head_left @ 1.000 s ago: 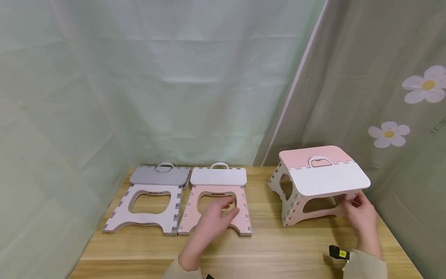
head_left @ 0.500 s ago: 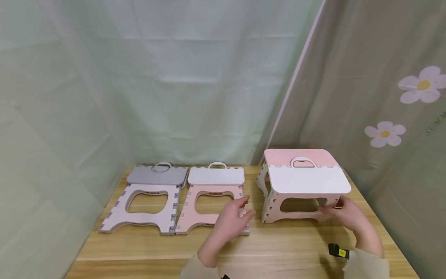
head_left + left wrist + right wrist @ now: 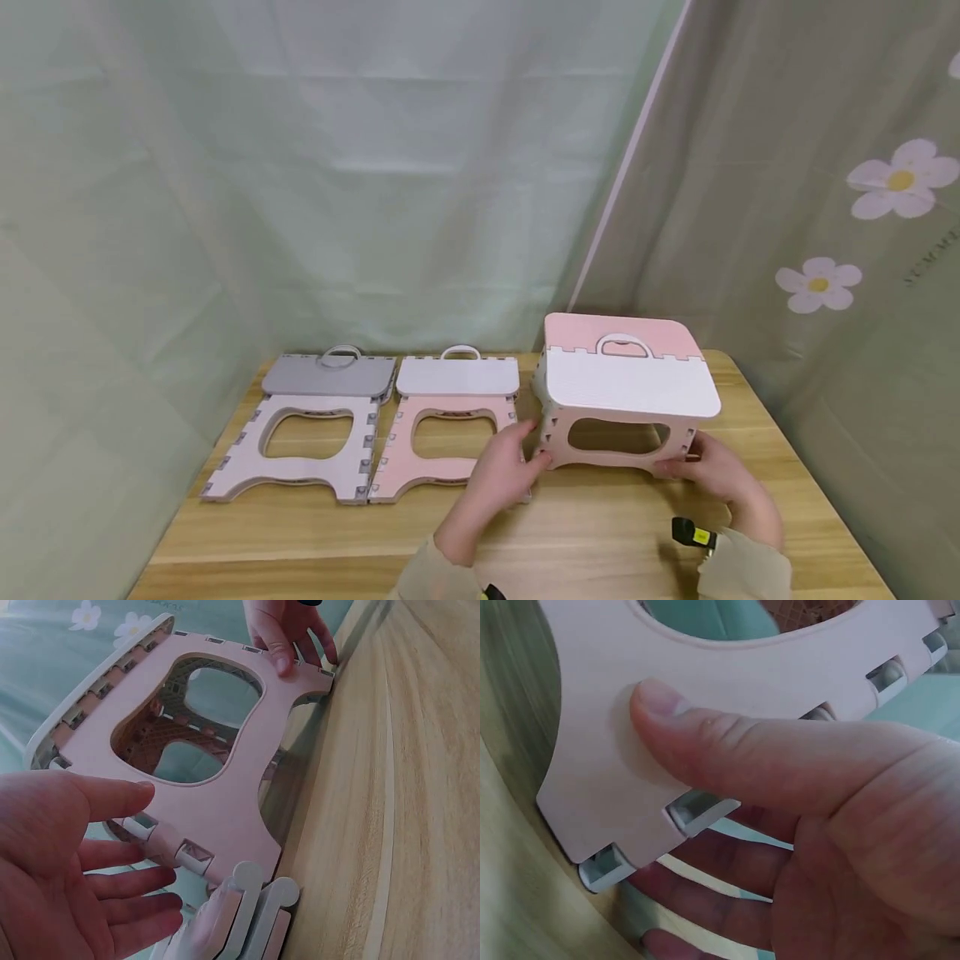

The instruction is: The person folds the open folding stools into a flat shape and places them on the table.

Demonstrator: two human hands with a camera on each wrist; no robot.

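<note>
An unfolded folding stool (image 3: 630, 379) with a pink and white top and pale pink legs stands at the right of the table. My right hand (image 3: 712, 471) holds its right front leg. In the right wrist view the thumb (image 3: 660, 697) presses the leg's front face, with the fingers behind its edge. My left hand (image 3: 498, 467) is at the stool's left front leg, fingers extended and apart; the left wrist view shows nothing held. Left of it lies a folded pink and white stool (image 3: 450, 400), its right edge partly hidden by that hand.
A folded grey and white stool (image 3: 322, 404) lies at the left, beside the folded pink one. Curtains (image 3: 420, 167) hang behind the wooden table (image 3: 585, 542) and along both sides. The table's right edge runs close to the right-hand curtain.
The unfolded stool has slid left with my right hand on its leg and has turned to face more squarely. My left hand has moved right, from over the folded pink stool to the unfolded one.
</note>
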